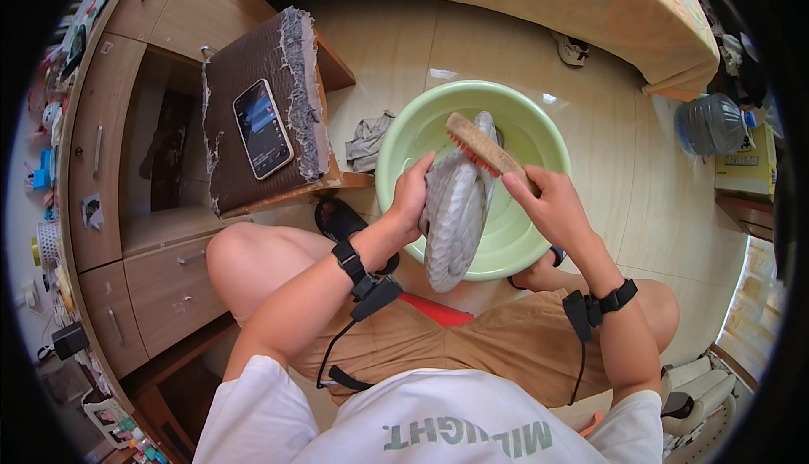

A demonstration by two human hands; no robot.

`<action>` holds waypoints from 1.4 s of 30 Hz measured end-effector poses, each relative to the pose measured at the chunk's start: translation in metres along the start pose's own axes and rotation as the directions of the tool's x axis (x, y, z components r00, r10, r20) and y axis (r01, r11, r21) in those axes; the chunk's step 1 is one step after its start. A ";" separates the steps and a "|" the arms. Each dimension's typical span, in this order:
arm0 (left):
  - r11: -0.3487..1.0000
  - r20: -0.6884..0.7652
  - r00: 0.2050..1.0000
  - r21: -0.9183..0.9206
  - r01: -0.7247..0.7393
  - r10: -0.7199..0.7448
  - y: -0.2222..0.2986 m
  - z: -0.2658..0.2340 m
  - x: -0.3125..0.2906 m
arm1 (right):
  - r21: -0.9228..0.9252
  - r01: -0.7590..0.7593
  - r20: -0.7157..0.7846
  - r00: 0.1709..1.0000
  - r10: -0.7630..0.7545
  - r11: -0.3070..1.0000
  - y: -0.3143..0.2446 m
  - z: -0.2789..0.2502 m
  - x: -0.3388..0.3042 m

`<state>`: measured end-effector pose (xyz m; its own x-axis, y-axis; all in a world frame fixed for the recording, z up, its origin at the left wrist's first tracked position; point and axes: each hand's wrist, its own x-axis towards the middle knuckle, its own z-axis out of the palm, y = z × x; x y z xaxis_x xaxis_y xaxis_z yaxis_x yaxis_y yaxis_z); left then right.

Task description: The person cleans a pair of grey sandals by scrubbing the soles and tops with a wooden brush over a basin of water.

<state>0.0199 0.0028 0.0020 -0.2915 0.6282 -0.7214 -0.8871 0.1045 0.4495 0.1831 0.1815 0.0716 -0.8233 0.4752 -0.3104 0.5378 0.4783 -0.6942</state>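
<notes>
My left hand point(410, 197) is closed on the side of a grey shoe point(453, 224), its ridged, patterned sole turned up and tilted. In my right hand point(552, 209) is a wooden scrub brush point(480, 144) with reddish bristles, gripped at its near end. The bristles face the shoe and appear to touch its far right part. Both are held over a light green plastic basin point(541, 139) on the floor between my feet. The shoe covers part of the basin's inside, and its underside is hidden from view.
To the left, a phone point(263, 128) lies on a worn brown padded stool point(227, 85). A grey cloth point(368, 141) lies on the tiled floor beside the basin. Wooden drawers point(177, 295) line the left. A large water bottle point(712, 124) stands far right, and a draped bed point(539, 9) is beyond.
</notes>
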 end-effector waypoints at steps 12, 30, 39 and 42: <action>1.000 -0.042 0.999 0.025 0.012 -0.010 -0.004 -0.005 0.007 | -0.023 -0.037 0.009 0.999 0.037 0.999 -0.001 -0.002 0.002; 0.998 -0.016 0.998 0.045 -0.054 0.055 -0.004 -0.003 0.008 | -0.066 -0.085 -0.078 0.994 0.079 0.994 0.000 0.001 0.002; 0.995 -0.013 0.999 0.090 -0.037 0.039 -0.001 -0.002 0.004 | -0.007 0.004 -0.060 0.998 -0.004 1.000 -0.004 0.000 0.000; 0.993 -0.011 0.996 0.084 -0.083 0.084 -0.003 0.001 0.003 | -0.076 -0.167 -0.021 0.986 0.166 0.983 -0.003 -0.003 0.006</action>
<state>0.0225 0.0046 -0.0010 -0.3690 0.6261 -0.6869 -0.8267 0.1165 0.5504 0.1773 0.1854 0.0740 -0.7186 0.5635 -0.4074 0.6800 0.4471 -0.5811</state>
